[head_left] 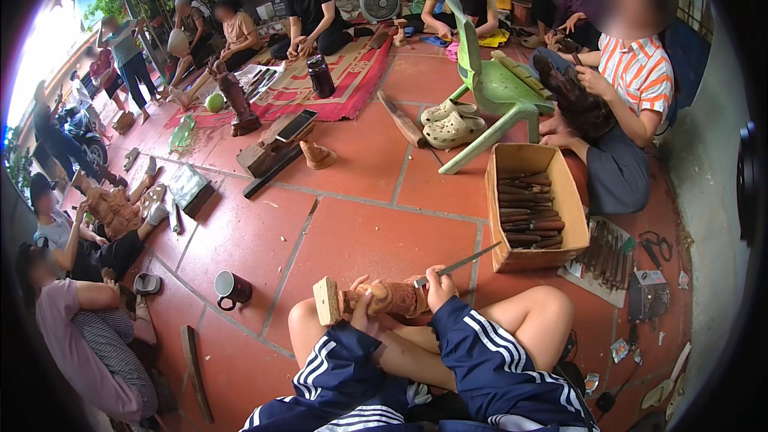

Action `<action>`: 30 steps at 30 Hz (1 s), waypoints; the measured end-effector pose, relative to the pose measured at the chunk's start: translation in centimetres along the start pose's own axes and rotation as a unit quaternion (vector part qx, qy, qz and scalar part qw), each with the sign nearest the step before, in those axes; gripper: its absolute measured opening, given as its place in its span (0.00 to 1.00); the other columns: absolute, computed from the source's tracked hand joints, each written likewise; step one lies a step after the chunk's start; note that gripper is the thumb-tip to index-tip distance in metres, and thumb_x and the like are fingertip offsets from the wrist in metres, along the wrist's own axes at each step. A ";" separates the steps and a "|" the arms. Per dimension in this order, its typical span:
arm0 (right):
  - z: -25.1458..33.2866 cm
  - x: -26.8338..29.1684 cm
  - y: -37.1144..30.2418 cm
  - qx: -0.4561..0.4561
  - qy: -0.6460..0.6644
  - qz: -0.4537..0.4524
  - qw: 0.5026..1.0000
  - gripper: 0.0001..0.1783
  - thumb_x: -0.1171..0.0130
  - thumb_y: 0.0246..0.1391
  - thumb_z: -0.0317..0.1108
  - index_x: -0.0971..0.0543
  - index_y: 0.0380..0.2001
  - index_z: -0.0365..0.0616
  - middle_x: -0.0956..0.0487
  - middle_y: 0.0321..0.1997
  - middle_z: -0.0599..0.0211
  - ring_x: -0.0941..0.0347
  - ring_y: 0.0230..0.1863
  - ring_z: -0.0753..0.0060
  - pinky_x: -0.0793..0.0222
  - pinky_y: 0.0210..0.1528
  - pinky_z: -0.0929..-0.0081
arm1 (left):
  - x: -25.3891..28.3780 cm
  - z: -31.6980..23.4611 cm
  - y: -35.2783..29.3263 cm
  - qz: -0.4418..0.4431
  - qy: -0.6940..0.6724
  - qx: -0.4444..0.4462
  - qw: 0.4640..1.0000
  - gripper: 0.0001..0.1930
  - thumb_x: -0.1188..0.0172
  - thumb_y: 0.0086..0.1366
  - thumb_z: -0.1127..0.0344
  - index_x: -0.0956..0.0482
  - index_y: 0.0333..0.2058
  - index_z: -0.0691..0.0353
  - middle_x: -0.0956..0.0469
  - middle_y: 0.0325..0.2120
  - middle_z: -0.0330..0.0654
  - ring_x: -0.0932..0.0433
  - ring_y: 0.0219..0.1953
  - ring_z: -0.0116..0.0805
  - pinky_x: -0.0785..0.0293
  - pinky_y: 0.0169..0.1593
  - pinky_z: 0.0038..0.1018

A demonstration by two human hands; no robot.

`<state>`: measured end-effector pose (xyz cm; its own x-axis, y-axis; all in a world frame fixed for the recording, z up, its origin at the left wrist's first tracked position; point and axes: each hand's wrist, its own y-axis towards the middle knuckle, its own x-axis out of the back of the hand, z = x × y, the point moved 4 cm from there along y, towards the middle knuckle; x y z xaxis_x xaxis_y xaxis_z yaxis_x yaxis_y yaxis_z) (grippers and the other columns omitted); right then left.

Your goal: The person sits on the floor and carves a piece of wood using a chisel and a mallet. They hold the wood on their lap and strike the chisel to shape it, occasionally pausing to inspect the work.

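Note:
Across my lap lies a carved wooden figurine (388, 299) in light brown wood, with a pale square base at its left end. My left hand (364, 306) is closed around it near that base. At the figurine's other end, my right hand (439, 288) grips a long, slim metal file (472, 261), which points up and right toward a cardboard box. Part of the file is hidden in my fingers, so whether it touches the wood cannot be seen.
The cardboard box (578, 228) holds many wooden-handled tools, and more tools lie on a sheet (604, 260) beside it. A dark mug (233, 290) stands left of my knees. Ahead are a green chair (490, 72), clogs (454, 130) and a phone (297, 125). Several people sit around.

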<state>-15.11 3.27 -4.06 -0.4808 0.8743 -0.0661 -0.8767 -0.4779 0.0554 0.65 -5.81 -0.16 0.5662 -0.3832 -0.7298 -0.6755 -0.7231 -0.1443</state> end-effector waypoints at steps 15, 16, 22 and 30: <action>3.4 -0.7 -0.8 0.038 -0.040 0.038 0.998 0.09 0.51 0.53 0.34 0.33 0.24 0.41 0.33 0.18 0.72 0.37 0.19 0.83 0.41 0.22 0.83 | 0.3 -0.2 -0.3 -0.013 0.008 0.016 1.000 0.21 0.53 0.59 0.68 0.44 0.51 0.54 0.35 0.47 0.52 0.34 0.48 0.43 0.33 0.49 0.39; 2.2 -0.7 -0.4 0.055 -0.041 0.050 0.996 0.08 0.51 0.53 0.33 0.33 0.25 0.41 0.34 0.18 0.73 0.38 0.19 0.83 0.41 0.22 0.84 | -0.1 -0.2 -0.2 -0.008 0.015 0.012 1.000 0.21 0.53 0.59 0.67 0.44 0.51 0.54 0.35 0.47 0.52 0.34 0.48 0.43 0.33 0.49 0.39; 0.3 -1.1 -0.5 0.017 -0.017 0.045 0.999 0.08 0.51 0.53 0.33 0.33 0.26 0.41 0.33 0.17 0.72 0.37 0.19 0.84 0.40 0.22 0.83 | -0.4 -0.5 -0.6 -0.015 0.021 0.016 1.000 0.20 0.53 0.59 0.66 0.43 0.51 0.51 0.34 0.46 0.51 0.33 0.47 0.41 0.32 0.48 0.37; 0.8 -0.8 -0.6 0.056 0.014 0.050 0.997 0.09 0.50 0.52 0.33 0.33 0.23 0.40 0.34 0.15 0.72 0.37 0.16 0.82 0.41 0.19 0.82 | -0.9 -0.4 -1.0 -0.015 0.017 0.022 1.000 0.19 0.55 0.59 0.66 0.42 0.50 0.50 0.34 0.45 0.49 0.33 0.47 0.42 0.32 0.48 0.39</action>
<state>-14.16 2.96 -3.20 -0.5666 0.8199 -0.0817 -0.8181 -0.5481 0.1740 0.96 -4.96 0.90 0.6012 -0.3817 -0.7021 -0.6782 -0.7083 -0.1956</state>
